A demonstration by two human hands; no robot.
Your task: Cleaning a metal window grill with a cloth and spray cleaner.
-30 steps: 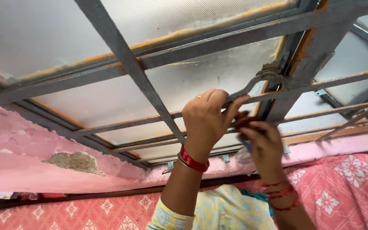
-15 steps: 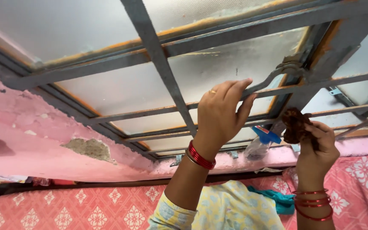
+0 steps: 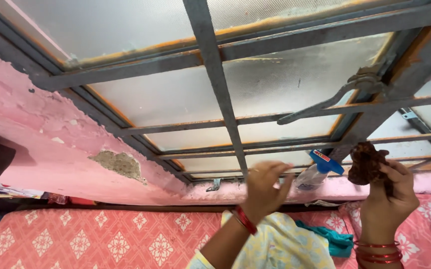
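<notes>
Since a moment ago the left hand has dropped off the window handle and now hangs blurred below the grille, fingers loose and spread, holding nothing. Raised near the window's lower right corner, the right hand is clenched around a crumpled brown rag. On the pink sill, between the two hands, leans a spray bottle with a blue trigger. Frosted panes sit behind grey bars, and a pink patterned bedspread lies below.
</notes>
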